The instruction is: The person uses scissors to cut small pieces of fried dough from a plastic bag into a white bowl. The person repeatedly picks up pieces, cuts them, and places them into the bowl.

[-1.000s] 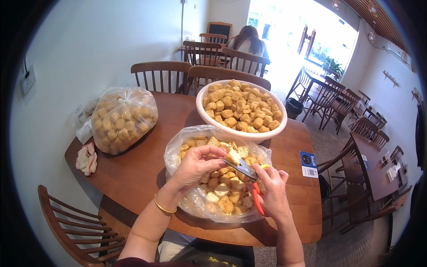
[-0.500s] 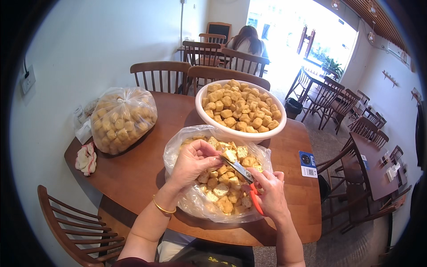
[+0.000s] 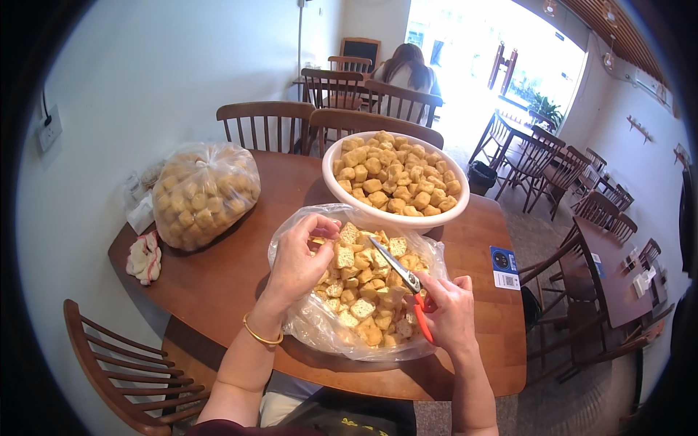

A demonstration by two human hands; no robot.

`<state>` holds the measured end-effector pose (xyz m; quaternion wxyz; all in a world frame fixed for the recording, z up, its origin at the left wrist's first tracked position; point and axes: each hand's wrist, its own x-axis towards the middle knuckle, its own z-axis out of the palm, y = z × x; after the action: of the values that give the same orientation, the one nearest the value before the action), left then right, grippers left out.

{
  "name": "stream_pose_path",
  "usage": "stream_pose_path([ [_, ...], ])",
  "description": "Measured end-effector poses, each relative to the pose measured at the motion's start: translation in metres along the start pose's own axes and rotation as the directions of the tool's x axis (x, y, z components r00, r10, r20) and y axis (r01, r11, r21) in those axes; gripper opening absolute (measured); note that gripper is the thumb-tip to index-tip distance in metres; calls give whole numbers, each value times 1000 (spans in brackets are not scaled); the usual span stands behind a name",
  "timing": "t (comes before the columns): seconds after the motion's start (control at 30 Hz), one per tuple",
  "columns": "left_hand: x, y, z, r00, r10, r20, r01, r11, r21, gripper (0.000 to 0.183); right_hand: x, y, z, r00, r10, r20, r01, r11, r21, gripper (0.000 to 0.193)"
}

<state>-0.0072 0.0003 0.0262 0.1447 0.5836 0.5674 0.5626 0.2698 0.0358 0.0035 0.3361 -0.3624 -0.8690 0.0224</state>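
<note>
My left hand is over the left side of an open clear plastic bag, fingers curled. Yellowish tofu shows between its thumb and fingers, but I cannot tell whether it is gripped or lies behind them. The bag holds fried tofu puffs, several cut with pale spongy insides showing. My right hand grips scissors by their red handles, the blades pointing up and left above the puffs. Beyond the bag stands a white basin heaped with whole tofu puffs.
A tied plastic bag of puffs sits on the table's left, with a white cloth beside it. A blue-and-white card lies at the right edge. Wooden chairs surround the table. Another person sits farther back.
My left hand has moved left and slightly up, away from the scissors; the cut puff it held at their tips is no longer there. The scissors have shifted slightly and point at no held piece.
</note>
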Motion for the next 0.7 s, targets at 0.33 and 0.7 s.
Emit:
stream_pose_path([
  [0.33, 134, -6, 19, 966, 104, 235, -228, 770, 596, 21, 1, 9, 0, 983, 112, -148, -108, 994, 31, 45],
  [0.7, 186, -56, 106, 866, -2, 500, -453, 418, 787, 23, 0, 12, 0, 979, 92, -182, -85, 995, 45, 44],
])
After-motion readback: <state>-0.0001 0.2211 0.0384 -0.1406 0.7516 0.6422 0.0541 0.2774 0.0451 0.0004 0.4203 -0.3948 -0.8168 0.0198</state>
